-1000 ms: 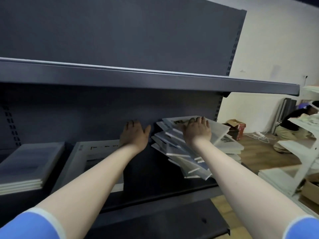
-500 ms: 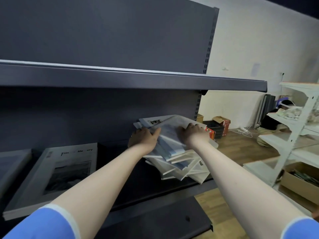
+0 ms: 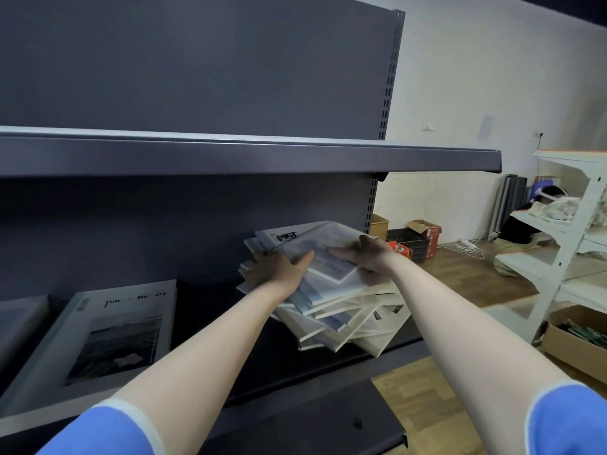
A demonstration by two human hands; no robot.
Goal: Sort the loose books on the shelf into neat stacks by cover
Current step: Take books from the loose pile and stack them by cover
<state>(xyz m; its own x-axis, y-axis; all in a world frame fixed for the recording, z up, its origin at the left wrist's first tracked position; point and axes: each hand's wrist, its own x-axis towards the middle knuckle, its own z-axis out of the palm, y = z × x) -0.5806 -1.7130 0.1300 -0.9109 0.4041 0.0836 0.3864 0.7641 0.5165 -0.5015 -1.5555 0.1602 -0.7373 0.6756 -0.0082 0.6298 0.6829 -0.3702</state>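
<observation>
head cam | faces forward-down | close to shelf

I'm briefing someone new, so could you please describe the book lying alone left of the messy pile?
On the dark grey shelf, left of the loose pile that both hands are on, one large book lies flat. Unlike the pale, skewed covers beside it, it shows a dark photograph under a title.

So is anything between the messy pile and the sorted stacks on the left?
Nothing visible. Both hands, left and right, are already on the loose books; bare shelf lies between them and the grey-cover stack.
</observation>
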